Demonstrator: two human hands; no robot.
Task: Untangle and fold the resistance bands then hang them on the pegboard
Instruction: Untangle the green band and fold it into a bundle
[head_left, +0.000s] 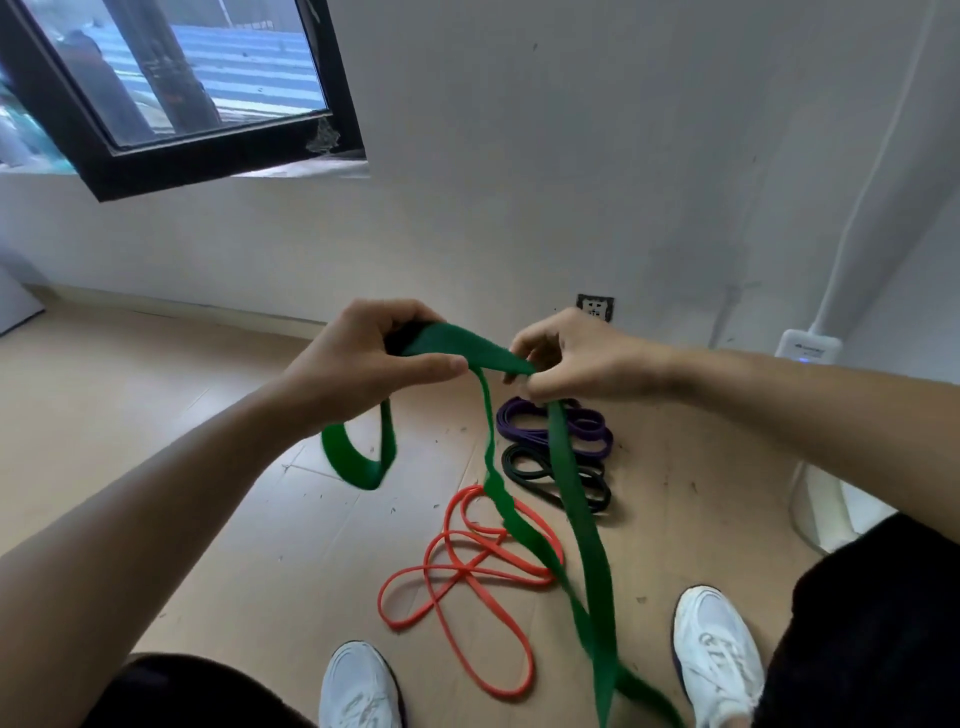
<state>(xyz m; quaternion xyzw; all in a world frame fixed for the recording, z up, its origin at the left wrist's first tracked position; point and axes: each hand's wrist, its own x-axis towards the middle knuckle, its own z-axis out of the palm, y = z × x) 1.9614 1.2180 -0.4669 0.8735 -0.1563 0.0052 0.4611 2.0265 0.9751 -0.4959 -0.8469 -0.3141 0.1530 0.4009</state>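
Nearest me, two white sneakers, the left one (358, 686) and the right one (719, 644), stand on the pale wood-look floor (208, 493). A thin orange rubber resistance band (452, 571) lies in loose crossed loops on the floor between and just beyond the sneakers.

Both forearms reach forward and angle inward, hands level and near each other above the floor. My left hand (358, 358) is curled around the wide green rubber resistance band (576, 499), thumb laid straight along its edge, and a loop of the band hangs under that wrist. My right hand (576, 358) pinches the same band with bent fingers. A short span runs between the hands, and two strands drop from the right hand, cross over the orange band and leave the bottom of the view.

Farther off, toward the floor's far edge, a folded black rubber band (596, 498) lies just beside a folded purple one (589, 422). Beyond them a wall socket (595, 306) sits low on the wall, and a black-framed window (171, 78) is up at the left.
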